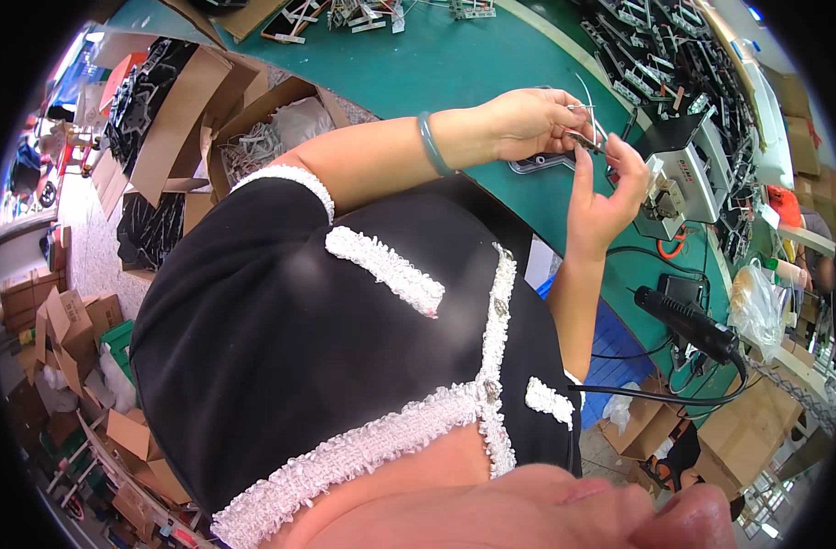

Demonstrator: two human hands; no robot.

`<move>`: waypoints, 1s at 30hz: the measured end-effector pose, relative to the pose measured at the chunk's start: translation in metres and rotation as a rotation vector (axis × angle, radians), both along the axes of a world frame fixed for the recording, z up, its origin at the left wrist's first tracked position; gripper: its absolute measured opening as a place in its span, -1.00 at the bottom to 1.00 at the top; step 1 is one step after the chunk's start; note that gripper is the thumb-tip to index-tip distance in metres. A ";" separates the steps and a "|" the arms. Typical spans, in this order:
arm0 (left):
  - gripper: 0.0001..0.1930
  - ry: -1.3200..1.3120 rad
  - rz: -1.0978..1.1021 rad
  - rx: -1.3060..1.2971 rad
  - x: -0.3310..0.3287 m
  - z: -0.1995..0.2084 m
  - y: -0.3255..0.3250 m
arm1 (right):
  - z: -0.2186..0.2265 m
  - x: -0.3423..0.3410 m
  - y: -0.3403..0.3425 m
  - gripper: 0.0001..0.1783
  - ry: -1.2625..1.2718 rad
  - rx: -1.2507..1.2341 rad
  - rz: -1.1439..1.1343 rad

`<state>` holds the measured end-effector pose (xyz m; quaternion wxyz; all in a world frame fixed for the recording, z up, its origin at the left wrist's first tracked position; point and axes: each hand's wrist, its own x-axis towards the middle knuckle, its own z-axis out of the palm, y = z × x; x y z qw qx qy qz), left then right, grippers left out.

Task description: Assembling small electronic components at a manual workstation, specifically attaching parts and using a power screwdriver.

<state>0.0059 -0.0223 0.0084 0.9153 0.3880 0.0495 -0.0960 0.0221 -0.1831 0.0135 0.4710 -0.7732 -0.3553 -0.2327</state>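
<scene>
Both my hands meet over the green tabletop, at the upper right of the view. My left hand (541, 123), with a grey-green bangle on its wrist, is closed with its fingertips around thin white wires (594, 114). From the right, my right hand (610, 192) pinches a small dark part (583, 141) between thumb and fingers, close against the left fingertips. The wires stand up from between the hands; their join to the part is too small to make out. Beneath my left hand lies a dark shallow tray-like piece (541, 165), partly covered.
Right of my hands stands a grey-and-black bench machine (683, 169). A black corded handheld tool (688, 320) and its cables lie nearer. Many black metal-fitted parts (647, 50) are heaped behind. A carton of pieces (272, 133) stands at the left, below the green table (436, 64).
</scene>
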 end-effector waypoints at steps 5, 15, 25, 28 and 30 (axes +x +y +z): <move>-0.87 0.037 -0.024 -0.105 0.002 -0.003 -0.004 | -0.010 0.003 -0.004 -0.59 -0.402 -0.212 -0.160; -0.70 -0.060 -0.145 0.099 0.034 0.003 0.027 | 0.012 0.015 -0.010 -0.69 0.474 -0.116 0.260; -0.42 -0.962 -0.301 1.534 0.042 -0.055 0.103 | 0.011 0.093 0.004 -0.59 0.098 0.277 -0.226; -0.50 -0.791 -0.122 1.662 0.007 -0.050 0.084 | 0.016 0.085 0.004 -0.69 -0.183 -0.006 -0.210; -0.53 -0.714 0.006 1.705 -0.020 -0.051 0.062 | 0.017 0.068 0.005 -0.71 -0.138 -0.247 -0.087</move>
